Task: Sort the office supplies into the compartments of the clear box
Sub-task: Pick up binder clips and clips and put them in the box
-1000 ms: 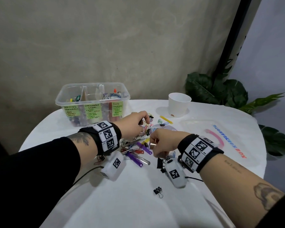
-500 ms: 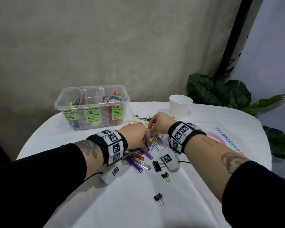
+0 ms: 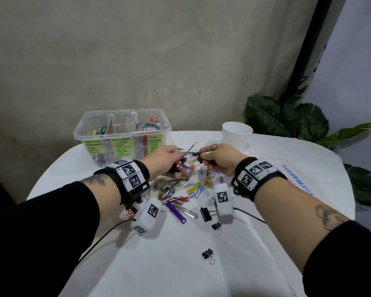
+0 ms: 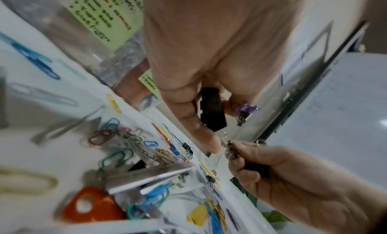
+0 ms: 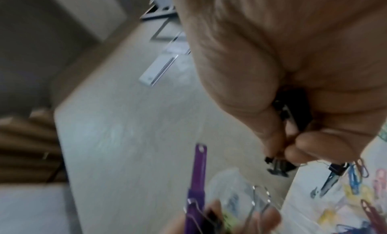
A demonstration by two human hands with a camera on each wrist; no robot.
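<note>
Both hands hover over the heap of supplies, each already loaded: the left hand [image 3: 166,157] curls its fingers round a black binder clip and a slim purple plastic key tag [image 3: 190,149] that sticks up toward the box, while the right hand [image 3: 220,158] pinches a cluster of small black binder clips [image 3: 198,156] between thumb and fingertips, with more black clips tucked against its palm in the right wrist view. Behind them at the far left of the white-clothed round table [image 3: 180,264] stands the clear plastic box with green handwritten labels [image 3: 122,130], its compartments marked for writing materials, consumable items and tools; pens and markers show in the left one, a roll of tape and an orange-tipped item toward the right, and the middle looks sparse, though its contents are hard to read through the wall. So sorting is well begun but, as I judge it, far from finished: a spread of coloured paper clips [image 3: 202,185] lies under the hands, alongside yellow, red and purple key tags, metal strips, and three black binder clips lying apart nearer the person [image 3: 207,254]. A white paper cup [image 3: 237,132] stands beside the pile, and a green leafy plant [image 3: 287,118] is behind the table
</note>
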